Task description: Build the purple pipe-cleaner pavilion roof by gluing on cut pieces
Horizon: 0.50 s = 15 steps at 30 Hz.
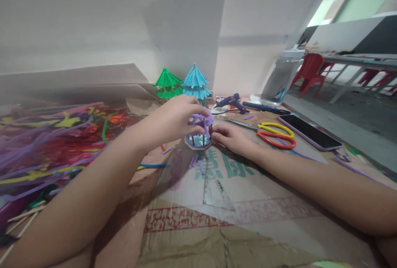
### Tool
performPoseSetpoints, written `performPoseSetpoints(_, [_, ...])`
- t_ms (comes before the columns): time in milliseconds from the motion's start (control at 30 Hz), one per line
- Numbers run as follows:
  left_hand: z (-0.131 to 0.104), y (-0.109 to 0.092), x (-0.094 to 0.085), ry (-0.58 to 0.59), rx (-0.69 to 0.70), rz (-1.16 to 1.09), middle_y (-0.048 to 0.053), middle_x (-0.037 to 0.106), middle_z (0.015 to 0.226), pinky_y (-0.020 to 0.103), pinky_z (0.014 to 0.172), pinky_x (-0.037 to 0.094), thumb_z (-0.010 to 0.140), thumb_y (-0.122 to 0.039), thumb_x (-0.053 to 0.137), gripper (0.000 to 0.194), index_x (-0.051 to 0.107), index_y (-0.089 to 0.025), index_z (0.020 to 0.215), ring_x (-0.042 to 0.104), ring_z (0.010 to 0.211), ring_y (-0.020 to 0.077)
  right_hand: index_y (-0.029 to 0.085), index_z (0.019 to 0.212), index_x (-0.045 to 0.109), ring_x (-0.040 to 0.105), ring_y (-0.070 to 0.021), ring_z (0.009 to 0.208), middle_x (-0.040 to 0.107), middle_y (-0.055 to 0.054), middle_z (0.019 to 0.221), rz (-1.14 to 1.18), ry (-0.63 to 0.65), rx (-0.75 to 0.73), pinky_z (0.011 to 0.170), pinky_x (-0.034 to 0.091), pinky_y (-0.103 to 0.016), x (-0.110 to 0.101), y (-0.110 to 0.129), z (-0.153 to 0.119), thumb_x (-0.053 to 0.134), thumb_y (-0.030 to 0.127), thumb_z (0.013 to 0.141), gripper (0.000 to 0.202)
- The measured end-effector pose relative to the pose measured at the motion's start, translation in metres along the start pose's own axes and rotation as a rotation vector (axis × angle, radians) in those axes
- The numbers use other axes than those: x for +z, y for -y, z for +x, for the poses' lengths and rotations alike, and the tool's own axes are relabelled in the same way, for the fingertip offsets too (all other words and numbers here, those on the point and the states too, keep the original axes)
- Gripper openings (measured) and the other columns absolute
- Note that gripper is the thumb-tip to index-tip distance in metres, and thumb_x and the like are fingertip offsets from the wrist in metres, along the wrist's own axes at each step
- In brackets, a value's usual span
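Observation:
A small purple pavilion model (198,142), made of pipe cleaners with dark posts on a light many-sided base, stands on the table between my hands. My left hand (181,115) reaches over it from the left, thumb and fingers closed on the purple upper ring. From the right, my right hand (228,136) has its fingers bent together against the posts and base edge. Short purple pipe cleaner pieces (194,161) lie in front of the model. Behind it rise a green pavilion model (168,82) and a blue pavilion model (194,81).
Scissors (263,129) with red and yellow handles, a glue gun (232,102), a phone (310,131) and a water bottle (281,80) occupy the right. Many coloured pipe cleaners (62,135) heap up at left. A clear set square (217,195) lies in front.

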<state>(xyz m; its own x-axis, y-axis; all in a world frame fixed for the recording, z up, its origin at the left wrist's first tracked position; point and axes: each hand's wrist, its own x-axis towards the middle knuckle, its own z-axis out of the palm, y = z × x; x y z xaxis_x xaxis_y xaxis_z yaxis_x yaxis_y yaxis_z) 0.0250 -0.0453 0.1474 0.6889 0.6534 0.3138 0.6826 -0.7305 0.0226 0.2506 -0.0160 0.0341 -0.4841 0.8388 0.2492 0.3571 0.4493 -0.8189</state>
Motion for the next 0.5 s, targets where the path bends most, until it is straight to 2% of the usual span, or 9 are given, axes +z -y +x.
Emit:
performPoseSetpoints(100, [0.001,0.001,0.002,0.001,-0.017,0.048,0.008,0.070,0.109,0.034,0.086,0.045,0.088,-0.031,0.071,0.034,0.073,-0.024,0.121,0.062,0.105,0.0264,0.019,0.081,0.064,0.057,-0.0145,0.066,0.063,0.000,0.073,0.022,0.015,0.008,0.062,0.046,-0.027,0.000,0.001,0.000,0.058,0.037,0.089,0.021])
performPoseSetpoints(333, [0.005,0.014,0.007,-0.025,-0.011,-0.098,0.006,0.074,0.101,0.030,0.080,0.047,0.089,-0.026,0.068,0.019,0.077,-0.022,0.105,0.066,0.095,0.0209,0.021,0.081,0.059,0.056,-0.0144,0.064,0.062,0.001,0.070,0.008,-0.012,0.022,0.059,0.045,-0.026,0.001,-0.001,0.001,0.058,0.037,0.087,0.017])
performPoseSetpoints(500, [0.006,0.017,0.010,-0.052,0.018,-0.106,0.005,0.076,0.097,0.030,0.078,0.046,0.089,-0.025,0.068,0.015,0.077,-0.022,0.100,0.066,0.093,0.0204,0.021,0.084,0.060,0.058,-0.0150,0.063,0.063,0.001,0.069,0.007,-0.019,0.023,0.058,0.046,-0.026,0.001,-0.001,0.000,0.058,0.037,0.087,0.016])
